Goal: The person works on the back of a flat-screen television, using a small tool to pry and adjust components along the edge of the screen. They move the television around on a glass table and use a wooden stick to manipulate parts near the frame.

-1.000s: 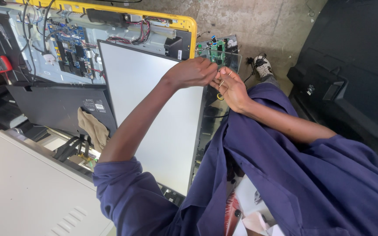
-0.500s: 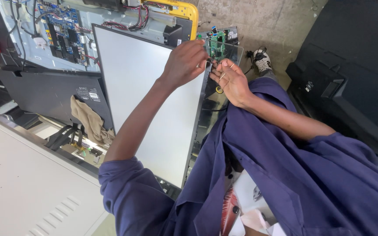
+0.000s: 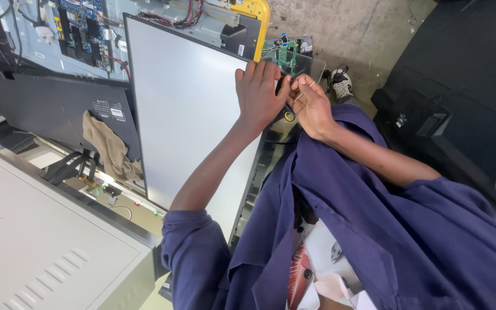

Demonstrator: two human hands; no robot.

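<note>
A large white flat panel [image 3: 185, 109] lies in a dark frame in front of me. My left hand [image 3: 258, 92] rests on its far right edge near the corner, fingers curled over the rim. Touching it, my right hand [image 3: 311, 104] is pinched on a thin pale wire [image 3: 299, 96] at that same edge. A small yellow ring [image 3: 289, 116] sits just below the two hands. A small green circuit board [image 3: 286, 55] lies just beyond the fingertips.
An opened screen chassis with circuit boards and wiring [image 3: 81, 28] lies at the upper left, with a yellow corner piece [image 3: 255, 11]. A tan cloth [image 3: 110, 150] hangs over a dark panel. A white metal cover [image 3: 35, 247] is at lower left and black casings [image 3: 460, 103] at right.
The view has swung, so the panel sits further left. Both hands stay together at the panel's edge, now closer to the green circuit board.
</note>
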